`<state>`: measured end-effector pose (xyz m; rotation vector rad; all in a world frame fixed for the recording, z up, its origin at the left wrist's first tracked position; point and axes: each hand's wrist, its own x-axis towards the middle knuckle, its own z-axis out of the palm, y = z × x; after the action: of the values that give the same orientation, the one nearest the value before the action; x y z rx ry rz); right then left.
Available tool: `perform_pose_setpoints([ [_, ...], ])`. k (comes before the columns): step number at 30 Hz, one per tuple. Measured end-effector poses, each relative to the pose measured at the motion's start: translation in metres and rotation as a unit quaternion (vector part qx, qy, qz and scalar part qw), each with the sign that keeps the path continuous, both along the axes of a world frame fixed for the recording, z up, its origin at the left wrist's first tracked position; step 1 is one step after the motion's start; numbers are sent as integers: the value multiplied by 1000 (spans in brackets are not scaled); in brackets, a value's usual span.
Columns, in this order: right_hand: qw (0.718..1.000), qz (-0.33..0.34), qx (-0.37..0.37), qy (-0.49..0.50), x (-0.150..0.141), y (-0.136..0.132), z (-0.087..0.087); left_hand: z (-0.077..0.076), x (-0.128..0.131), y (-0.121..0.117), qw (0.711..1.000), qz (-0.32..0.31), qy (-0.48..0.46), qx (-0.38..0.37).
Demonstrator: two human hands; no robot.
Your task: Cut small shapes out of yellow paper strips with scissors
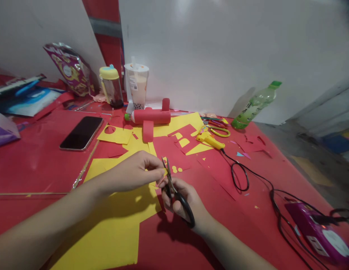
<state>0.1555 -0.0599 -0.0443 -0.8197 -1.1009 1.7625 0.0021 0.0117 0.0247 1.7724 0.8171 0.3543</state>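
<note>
R hand (pixel 184 198): fingers curled thru handles of black scissors (pixel 178 191), blades parted, over red tabletop (pixel 168 247). L hand (pixel 137 170): thumb & forefinger pinching small yellow paper piece (pixel 165 170) at blades. Yellow sheet (pixel 112 225) below L forearm. Beyond: yellow glue gun (pixel 210 141), red-wrapped bottle (pixel 152 117) lying flat.

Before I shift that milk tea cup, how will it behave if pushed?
The cup narrows toward its base, so a high push might tip it. It looks mostly full, so probably hefty. Its clear side looks thin and may flex.
</note>
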Motion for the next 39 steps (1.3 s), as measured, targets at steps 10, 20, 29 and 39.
perform_pose_setpoints([
  [10, 1000, -12, 11, -16, 0, 1, 2, 0, -3, 2, 998, -1, -1, -62],
  [20, 999, -22, -17, -40, -1, 0, 4, -2, -7, 6, 990, 5, 18, -137],
  [29, 994, -36, -12, -100, -1, 0, 3, -4, -11, 10, 974, -14, -11, -224],
  [39, 987, -106, -32, -119, -3, 5, 6, -3, -11, 9, 982, -31, 5, -186],
])
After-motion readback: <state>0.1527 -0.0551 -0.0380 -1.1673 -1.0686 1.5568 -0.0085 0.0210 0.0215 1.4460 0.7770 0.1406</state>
